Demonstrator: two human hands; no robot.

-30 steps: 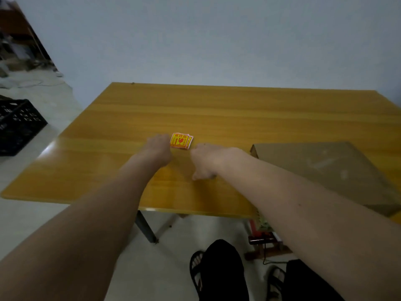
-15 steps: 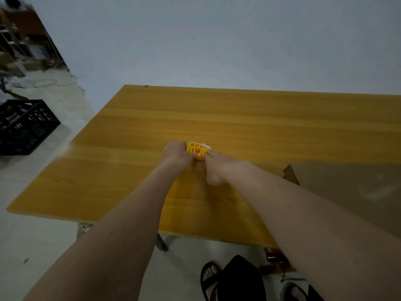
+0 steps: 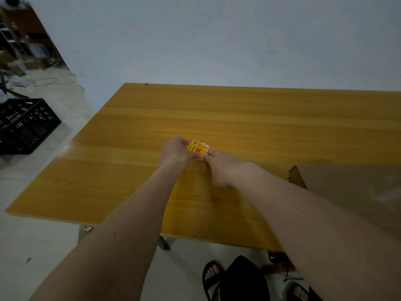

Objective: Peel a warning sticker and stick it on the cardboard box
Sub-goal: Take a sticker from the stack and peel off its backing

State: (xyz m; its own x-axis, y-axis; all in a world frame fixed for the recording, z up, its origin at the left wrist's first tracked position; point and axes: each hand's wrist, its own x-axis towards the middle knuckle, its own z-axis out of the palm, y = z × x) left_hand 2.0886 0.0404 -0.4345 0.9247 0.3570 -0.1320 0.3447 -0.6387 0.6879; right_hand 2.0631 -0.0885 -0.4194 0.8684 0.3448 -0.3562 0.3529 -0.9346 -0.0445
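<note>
- Head view: since a second ago both hands have closed in on the warning sticker (image 3: 197,149). Then they lay either side of it on the counter (image 3: 260,118); now the left hand (image 3: 176,151) pinches its left edge and the right hand (image 3: 221,165) its lower right corner.
- The left grip is clenched on the sticker with thumb and fingers; the right grip grasps it at the fingertips. The sheet is tilted up toward the camera, and white layers show behind its right edge, so it may be a small stack.
- The cardboard box (image 3: 351,192) lies on the counter to the right, well apart from the sticker, behind the right forearm.
- A black crate (image 3: 23,124) stands on the floor to the left; sandalled feet show below the counter edge.
- The box runs off the right edge and is blurred. The sticker's red print is too small to read, and its lower edge is hidden by the fingers.
</note>
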